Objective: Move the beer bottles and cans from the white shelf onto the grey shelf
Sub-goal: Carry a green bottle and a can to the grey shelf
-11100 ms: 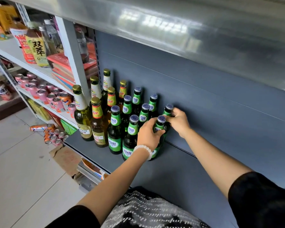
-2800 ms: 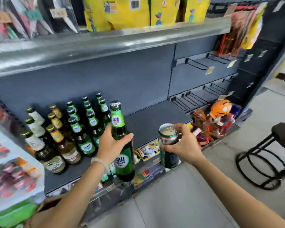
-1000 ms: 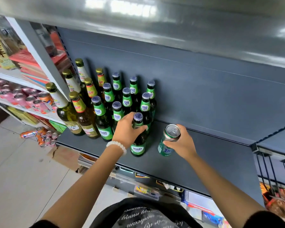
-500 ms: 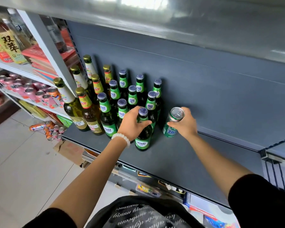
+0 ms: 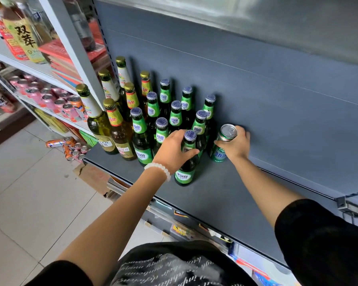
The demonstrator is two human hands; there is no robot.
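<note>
Placement step in hand: left hand (image 5: 171, 152) is clamped round the green bottle (image 5: 186, 162), right hand (image 5: 236, 144) round the green can (image 5: 222, 144), both standing on the grey shelf (image 5: 225, 193) beside the bottle cluster (image 5: 153, 114). Next move: open both grips and withdraw without toppling neighbours.

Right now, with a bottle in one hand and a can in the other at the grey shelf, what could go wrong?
1. The left hand grips the green beer bottle by its neck, close against the standing green bottles; a nudge could topple neighbours.
2. The right hand holds the green beer can tilted near the back panel; released like this, it may tip over.
</note>
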